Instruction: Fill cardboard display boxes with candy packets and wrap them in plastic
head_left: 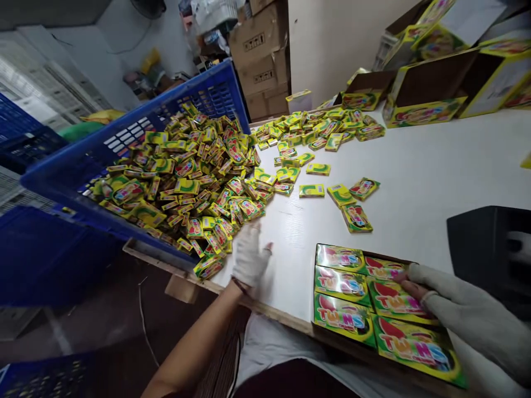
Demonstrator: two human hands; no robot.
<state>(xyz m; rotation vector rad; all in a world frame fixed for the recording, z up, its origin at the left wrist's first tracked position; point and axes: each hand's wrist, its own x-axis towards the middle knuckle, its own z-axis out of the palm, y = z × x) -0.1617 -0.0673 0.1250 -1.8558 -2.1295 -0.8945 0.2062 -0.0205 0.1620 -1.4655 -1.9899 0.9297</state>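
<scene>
My left hand [251, 255], in a pale fingerless-tip glove, reaches to the near edge of a heap of small yellow-green packs [211, 204]. Its fingers are stretched out with the thumb apart, and nothing shows in it. At the lower right, an open shallow carton [314, 298] holds two columns of glossy packs marked "TWINS" [342, 282]. Around the carton's right side is my right hand [464, 301], also gloved. Its bare fingertips press on the packs in the right column, while its palm side is partly hidden.
A blue plastic crate [136, 119] lies tipped at the left, its packs spilling onto the white table [418, 182]. Several loose packs [359, 218] lie mid-table. Open cartons [431, 110] stand at the back right. A black object [477, 249] sits beside my right hand.
</scene>
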